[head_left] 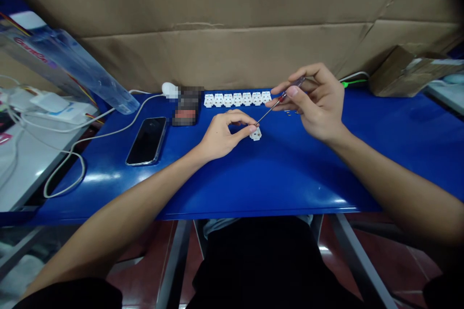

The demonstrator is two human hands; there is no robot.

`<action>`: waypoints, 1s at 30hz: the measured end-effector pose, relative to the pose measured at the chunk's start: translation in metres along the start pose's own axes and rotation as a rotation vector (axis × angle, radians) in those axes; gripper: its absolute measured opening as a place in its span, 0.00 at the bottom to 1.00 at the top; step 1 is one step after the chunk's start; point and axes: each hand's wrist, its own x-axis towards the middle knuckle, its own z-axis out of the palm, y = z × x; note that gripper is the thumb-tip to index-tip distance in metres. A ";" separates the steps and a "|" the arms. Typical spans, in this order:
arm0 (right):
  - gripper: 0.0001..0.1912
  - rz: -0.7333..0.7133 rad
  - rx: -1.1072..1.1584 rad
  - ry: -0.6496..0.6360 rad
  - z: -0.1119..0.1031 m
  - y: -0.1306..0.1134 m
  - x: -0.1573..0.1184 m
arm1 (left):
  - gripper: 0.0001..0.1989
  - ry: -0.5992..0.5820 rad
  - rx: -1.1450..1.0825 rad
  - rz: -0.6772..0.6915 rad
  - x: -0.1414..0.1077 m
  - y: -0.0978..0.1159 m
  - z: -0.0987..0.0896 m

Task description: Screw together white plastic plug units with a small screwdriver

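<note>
While my right hand (321,106) holds the screwdriver (268,112) and my left hand (221,135) works at its tip, the white part (255,135) sits on the blue table (290,174), just above the middle of the frame. Right fingers: grasping the driver up at the handle, thumb against it, the others loosely bent. Left fingers: thumb and index close together at the tip, right by the part's upper edge. Can't tell if they pinch the shaft, the part or some small piece — too small to read.

Doing this well, my take: left fingertips guide the tip, right hand supplies the turn or push. The shaft slants down from upper right to lower left; if the tip has to seat in a slot or screw head, I'd line it up with that before adding any force, or it could skate off and nick a fingertip. Light pressure first, firmer once it bites. The part is small and looks light, so it may spin or slide on the glossy top; a left finger braced on its side would help.

Small brass-coloured bits (288,113) lie by my right fingertips, right of centre — easy to sweep away with a careless wrist. I'd lift over them. Seven similar white pieces (237,99) stand in a row at upper centre, clear of both hands. Phone (147,141) is left of centre, out of the work area.
</note>
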 end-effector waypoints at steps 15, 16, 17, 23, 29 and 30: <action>0.24 -0.037 -0.080 -0.060 0.011 -0.009 -0.018 | 0.10 0.028 0.044 0.004 -0.002 -0.001 0.003; 0.23 -0.042 -0.076 -0.075 0.011 -0.007 -0.019 | 0.10 0.022 0.041 0.009 -0.001 -0.002 0.002; 0.22 -0.054 -0.071 -0.092 0.010 -0.005 -0.019 | 0.10 0.016 0.040 0.016 -0.001 -0.003 0.001; 0.20 -0.090 -0.100 -0.156 0.009 0.006 -0.018 | 0.13 -0.147 0.160 0.043 0.003 -0.013 -0.017; 0.21 -0.074 -0.128 -0.185 0.011 0.011 -0.018 | 0.09 -0.192 0.186 0.008 0.003 -0.019 -0.021; 0.21 -0.069 -0.137 -0.193 0.011 0.011 -0.018 | 0.08 -0.194 0.179 0.011 0.003 -0.019 -0.020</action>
